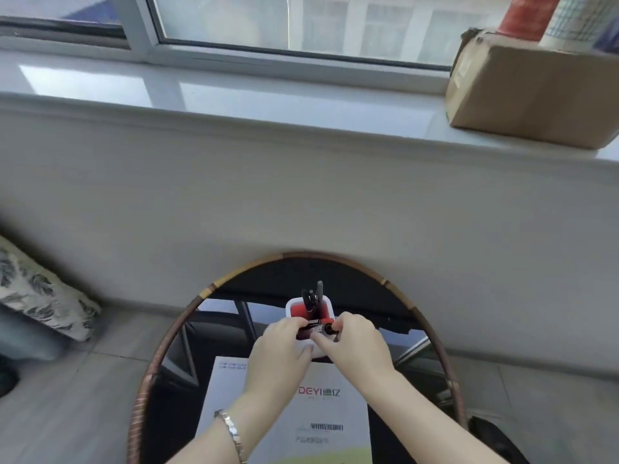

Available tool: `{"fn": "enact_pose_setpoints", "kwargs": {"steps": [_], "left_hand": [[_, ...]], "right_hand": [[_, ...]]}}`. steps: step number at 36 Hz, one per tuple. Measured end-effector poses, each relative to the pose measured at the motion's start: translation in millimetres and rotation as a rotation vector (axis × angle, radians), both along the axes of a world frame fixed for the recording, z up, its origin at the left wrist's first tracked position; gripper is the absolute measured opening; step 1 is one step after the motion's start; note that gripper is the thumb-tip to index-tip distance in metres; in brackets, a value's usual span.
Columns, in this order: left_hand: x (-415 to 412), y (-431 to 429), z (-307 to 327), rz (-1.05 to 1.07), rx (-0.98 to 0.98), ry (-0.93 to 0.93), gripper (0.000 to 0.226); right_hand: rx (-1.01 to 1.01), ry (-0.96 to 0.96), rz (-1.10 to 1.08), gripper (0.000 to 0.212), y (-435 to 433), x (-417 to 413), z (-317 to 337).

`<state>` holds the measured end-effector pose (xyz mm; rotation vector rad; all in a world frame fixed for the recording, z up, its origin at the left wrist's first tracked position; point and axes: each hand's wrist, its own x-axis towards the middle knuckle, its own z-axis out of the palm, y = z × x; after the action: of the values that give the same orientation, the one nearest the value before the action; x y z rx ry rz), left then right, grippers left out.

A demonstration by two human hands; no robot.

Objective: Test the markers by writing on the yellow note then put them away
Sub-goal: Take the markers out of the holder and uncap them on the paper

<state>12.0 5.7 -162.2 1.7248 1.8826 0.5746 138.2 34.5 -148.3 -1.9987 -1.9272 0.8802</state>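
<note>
A red and black marker (317, 326) lies level between my two hands, just in front of a white pen cup with a red inside (294, 304). My left hand (281, 346) grips the marker's left part. My right hand (355, 343) pinches its right end, where a red piece shows. Two or three dark pens (315, 298) stand upright in the cup. No yellow note is visible; my hands and arms cover part of the white sheet below.
The cup stands on a round glass table with a rattan rim (187, 313). A white printed sheet (331, 416) lies on it near me. A cardboard box (532, 92) sits on the windowsill at right. A patterned cushion (37, 293) lies at left.
</note>
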Motion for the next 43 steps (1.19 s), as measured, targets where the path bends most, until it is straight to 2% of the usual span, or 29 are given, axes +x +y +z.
{"fn": "enact_pose_setpoints", "kwargs": {"steps": [4,9,12,17,19,23,27,29,31,34,36,40,43], "left_hand": [[-1,-1,-17,-0.003,0.05,-0.006,0.035],[1,1,-27,-0.018,0.1,-0.006,0.026],[2,-1,-25,-0.028,0.128,-0.07,0.022],[-1,-16,-17,0.0,0.11,-0.159,0.029],[-4,-25,-14,0.024,0.109,-0.161,0.028],[-9,-43,-4,-0.021,0.163,-0.139,0.04],[-7,-59,8,-0.05,0.272,-0.186,0.048],[-4,-63,12,-0.062,0.291,-0.207,0.055],[2,-68,17,-0.091,0.309,-0.229,0.05],[12,-79,22,-0.138,0.39,-0.258,0.024],[18,-87,22,-0.147,0.424,-0.278,0.017],[25,-101,23,-0.263,0.422,-0.212,0.016],[25,-110,20,-0.338,0.371,-0.188,0.024]], "right_hand": [[0.052,-0.025,-0.066,0.027,0,-6,-16],[0.114,-0.073,-0.122,0.038,6,-4,-33],[0.161,-0.104,-0.118,0.041,12,-3,-39],[0.227,-0.127,-0.049,0.024,6,-2,-39],[0.257,-0.081,-0.036,0.023,1,-1,-35],[0.375,0.087,0.009,0.024,-15,5,-14],[0.577,0.368,0.031,0.013,-47,17,19],[0.616,0.522,0.033,0.006,-63,22,33],[0.598,0.662,0.03,0.004,-77,27,44],[0.494,0.919,-0.018,0.002,-94,32,54],[0.392,1.065,-0.095,0.007,-102,34,57],[0.139,1.016,-0.035,0.013,-108,32,49],[0.08,0.934,-0.005,0.033,-109,24,36]]}}
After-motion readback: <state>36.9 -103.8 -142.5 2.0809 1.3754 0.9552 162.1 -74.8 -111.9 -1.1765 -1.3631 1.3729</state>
